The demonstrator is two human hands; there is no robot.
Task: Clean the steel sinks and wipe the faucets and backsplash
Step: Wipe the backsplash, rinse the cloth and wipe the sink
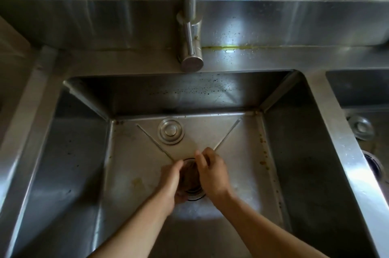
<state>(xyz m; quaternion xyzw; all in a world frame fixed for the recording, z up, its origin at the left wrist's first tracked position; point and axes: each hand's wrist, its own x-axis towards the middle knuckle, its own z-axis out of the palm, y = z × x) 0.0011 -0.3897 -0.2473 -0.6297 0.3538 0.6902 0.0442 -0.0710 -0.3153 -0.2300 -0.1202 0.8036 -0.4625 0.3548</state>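
Both hands, left and right, fingers curled, grip the drain strainer between them.

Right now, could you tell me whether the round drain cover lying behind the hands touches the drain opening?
Apart. The head view shows bare sink floor between the round drain cover and the drain opening.

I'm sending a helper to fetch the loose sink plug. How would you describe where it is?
Find the big steel sink under the faucet. On its floor near the back wall lies a round steel plug with a raised knob in the middle. It sits beyond the drain, where both hands are, and unlike the drain it is a closed disc.
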